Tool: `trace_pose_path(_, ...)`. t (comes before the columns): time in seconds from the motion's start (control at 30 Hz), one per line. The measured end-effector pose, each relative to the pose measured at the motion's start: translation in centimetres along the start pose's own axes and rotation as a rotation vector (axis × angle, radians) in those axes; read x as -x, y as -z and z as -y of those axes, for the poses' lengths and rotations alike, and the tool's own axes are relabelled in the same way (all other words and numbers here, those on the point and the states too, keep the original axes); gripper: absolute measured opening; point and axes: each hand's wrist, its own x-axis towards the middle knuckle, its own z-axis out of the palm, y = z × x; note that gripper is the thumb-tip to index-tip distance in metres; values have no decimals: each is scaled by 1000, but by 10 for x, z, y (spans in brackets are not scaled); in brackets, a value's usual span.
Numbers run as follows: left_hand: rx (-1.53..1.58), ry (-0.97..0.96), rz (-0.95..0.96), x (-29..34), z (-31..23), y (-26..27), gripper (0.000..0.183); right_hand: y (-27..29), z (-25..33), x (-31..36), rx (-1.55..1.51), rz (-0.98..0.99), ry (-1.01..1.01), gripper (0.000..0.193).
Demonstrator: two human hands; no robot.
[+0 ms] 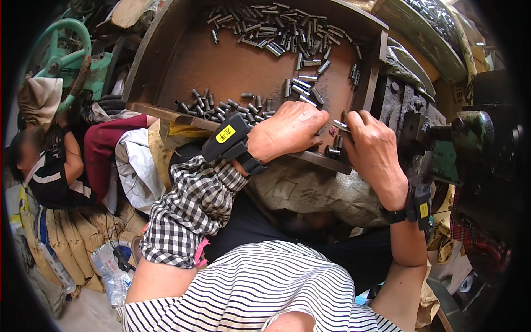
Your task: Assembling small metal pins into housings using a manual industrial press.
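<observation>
A wooden tray [232, 72] lies before me with many short metal tubes [287, 33] scattered in it. My right hand [373, 144] is closed at the tray's near right corner, pinching one shiny metal tube [341, 126] between thumb and fingers. A few more tubes [333, 150] lie just below that hand. To its left, my left hand [290, 128] reaches over the tray's near edge with its fingers curled downward. Whatever those fingertips hold, if anything, is hidden. Beside the left wrist sits a pile of darker tubes [221, 108].
A greasy dark machine [420, 127] stands close on the right. A green handwheel [69, 55] is at the far left, where another person [55, 160] sits. Sacking [310, 191] hangs below the tray. Another bin of metal parts [437, 22] stands at the far right.
</observation>
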Motion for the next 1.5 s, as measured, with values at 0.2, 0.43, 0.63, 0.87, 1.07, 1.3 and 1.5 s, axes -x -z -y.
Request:
trace_pose_path(0.2,26,-82,6,-4,3,-6,22,-3,7,17,-414,-86,-183,18)
trace_pose_path(0.43,206,55,-193,-9,-7,3,18,-2,-6,21,-1075,-54,-628,9)
trace_pose_path(0.63,1257,408,89,-11,-13,18,19,-4,-16,25,-1316,-42,-705,11)
trace_pose_path(0.87,1425,358,-9,-8,-16,16,21,-6,-18,25,-1376,-90,-724,10)
trace_pose_path(1.07,1458,396,-46,-7,-15,14,23,-8,-16,25,-1440,-112,-707,10)
trace_pose_path(1.3,1509,362,-86,-9,-14,10,19,-10,-18,25,-1490,-133,-729,11)
trace_pose_path(1.5,1516,370,-54,-9,-13,10,16,-10,-20,26,-1551,-119,-726,11)
